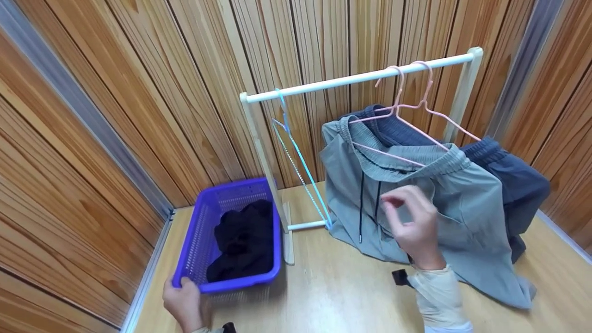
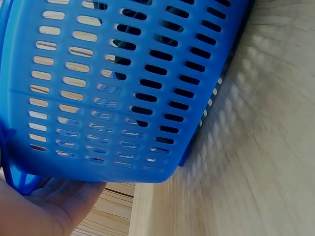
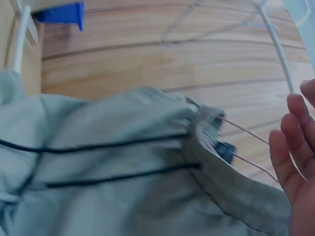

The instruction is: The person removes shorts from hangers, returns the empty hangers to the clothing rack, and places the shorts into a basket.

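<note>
My left hand (image 1: 182, 303) grips the near left corner of a purple plastic basket (image 1: 240, 285), thumb over the rim and fingers beneath it. The left wrist view shows the basket's slotted side (image 2: 123, 93), looking blue there, slightly raised off the floor. Black cloth (image 1: 243, 245) lies bunched inside. My right hand (image 1: 414, 222) hovers in front of grey drawstring trousers (image 1: 481, 222), its fingers loosely curved and holding nothing. Those trousers hang from a pink hanger (image 1: 397, 108), waistband spread. In the right wrist view, the right hand (image 3: 298, 152) is beside the grey waistband (image 3: 236, 182).
A white rail (image 1: 333, 83) on a small rack carries the hangers. Dark blue trousers (image 1: 522, 180) hang behind the grey pair on another pink hanger (image 1: 453, 121). A bare blue hanger (image 1: 303, 162) hangs at the rail's left end. Wood-grain walls (image 1: 152, 92) enclose the corner.
</note>
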Demonstrator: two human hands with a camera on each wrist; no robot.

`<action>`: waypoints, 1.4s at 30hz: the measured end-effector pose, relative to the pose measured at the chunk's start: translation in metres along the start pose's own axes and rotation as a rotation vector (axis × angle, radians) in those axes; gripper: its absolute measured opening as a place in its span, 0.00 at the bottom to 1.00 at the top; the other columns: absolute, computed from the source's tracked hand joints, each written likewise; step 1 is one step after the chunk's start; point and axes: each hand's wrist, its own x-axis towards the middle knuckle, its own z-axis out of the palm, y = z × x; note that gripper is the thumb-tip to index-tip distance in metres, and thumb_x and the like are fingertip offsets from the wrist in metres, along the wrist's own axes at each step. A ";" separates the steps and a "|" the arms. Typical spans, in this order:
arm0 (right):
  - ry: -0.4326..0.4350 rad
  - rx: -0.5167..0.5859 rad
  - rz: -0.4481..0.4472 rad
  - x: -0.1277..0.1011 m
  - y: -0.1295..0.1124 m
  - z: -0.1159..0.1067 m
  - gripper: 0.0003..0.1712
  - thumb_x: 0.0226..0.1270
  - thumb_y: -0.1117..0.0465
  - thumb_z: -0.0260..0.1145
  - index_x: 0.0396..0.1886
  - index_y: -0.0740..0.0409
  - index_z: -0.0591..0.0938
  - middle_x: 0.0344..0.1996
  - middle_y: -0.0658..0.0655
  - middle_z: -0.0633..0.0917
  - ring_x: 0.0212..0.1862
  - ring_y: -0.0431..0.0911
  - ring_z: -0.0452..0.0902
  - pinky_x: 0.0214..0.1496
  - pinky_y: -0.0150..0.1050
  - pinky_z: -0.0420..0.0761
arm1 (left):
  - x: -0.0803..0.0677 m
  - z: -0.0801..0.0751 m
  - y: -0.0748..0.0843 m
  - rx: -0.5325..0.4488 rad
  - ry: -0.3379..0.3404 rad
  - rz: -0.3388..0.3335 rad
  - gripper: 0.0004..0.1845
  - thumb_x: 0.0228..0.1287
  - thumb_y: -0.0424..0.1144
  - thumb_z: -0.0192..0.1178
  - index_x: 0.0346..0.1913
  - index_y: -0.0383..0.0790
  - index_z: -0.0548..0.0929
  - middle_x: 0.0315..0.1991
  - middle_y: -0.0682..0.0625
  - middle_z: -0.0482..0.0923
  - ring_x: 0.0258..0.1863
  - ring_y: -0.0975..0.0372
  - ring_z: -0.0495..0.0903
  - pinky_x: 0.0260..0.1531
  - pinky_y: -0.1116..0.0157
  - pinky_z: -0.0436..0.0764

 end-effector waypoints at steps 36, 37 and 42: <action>-0.114 -0.595 0.319 0.066 0.011 -0.056 0.18 0.78 0.59 0.67 0.57 0.69 0.86 0.41 0.71 0.83 0.42 0.64 0.77 0.43 0.56 0.75 | -0.015 0.134 0.211 -0.143 -0.602 0.505 0.27 0.79 0.34 0.57 0.75 0.27 0.68 0.69 0.27 0.76 0.70 0.39 0.78 0.74 0.47 0.76; -0.125 -0.589 0.320 0.067 0.012 -0.054 0.18 0.78 0.59 0.66 0.57 0.70 0.85 0.41 0.71 0.83 0.41 0.64 0.77 0.43 0.57 0.75 | -0.015 0.135 0.214 -0.139 -0.605 0.508 0.27 0.79 0.34 0.56 0.75 0.27 0.68 0.68 0.27 0.77 0.68 0.40 0.79 0.73 0.47 0.77; -0.168 -0.590 0.320 0.066 0.013 -0.049 0.18 0.80 0.60 0.64 0.57 0.71 0.85 0.40 0.70 0.83 0.34 0.61 0.77 0.36 0.51 0.74 | -0.013 0.141 0.227 -0.117 -0.580 0.501 0.23 0.80 0.37 0.57 0.71 0.31 0.73 0.62 0.33 0.81 0.63 0.45 0.81 0.68 0.51 0.80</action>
